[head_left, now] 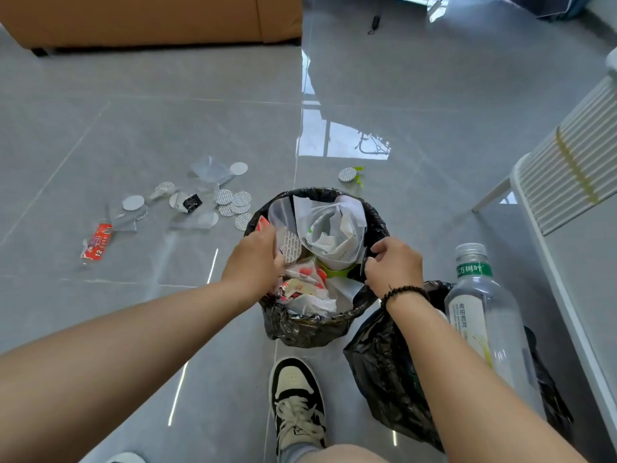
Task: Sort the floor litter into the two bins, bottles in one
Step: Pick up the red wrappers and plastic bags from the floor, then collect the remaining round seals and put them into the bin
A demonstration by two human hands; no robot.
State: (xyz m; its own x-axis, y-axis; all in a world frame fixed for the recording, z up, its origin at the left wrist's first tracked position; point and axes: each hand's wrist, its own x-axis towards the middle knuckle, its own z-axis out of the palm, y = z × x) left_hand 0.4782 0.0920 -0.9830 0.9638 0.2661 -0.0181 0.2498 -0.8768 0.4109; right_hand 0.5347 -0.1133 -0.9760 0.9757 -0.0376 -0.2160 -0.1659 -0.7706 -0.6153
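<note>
The litter (230, 202), foil discs and wrappers, lies on the floor (133, 128) to the far left of the full bin (317, 329); a bottle (484, 315) stands in the second bin (384, 369) on the near right; the left hand (253, 259) presses into the trash, its grip I cannot tell; the right hand (394, 265) pinches the liner rim; pressing hard could tear the liner or tip the bin.

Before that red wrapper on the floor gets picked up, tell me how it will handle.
The red wrapper looks crumpled and thin, so it is probably floppy and very light. It lies nearly flat on the glossy floor, so a grip may slide it before lifting an edge. Its torn end looks ragged; pulling there might rip it further.
</note>
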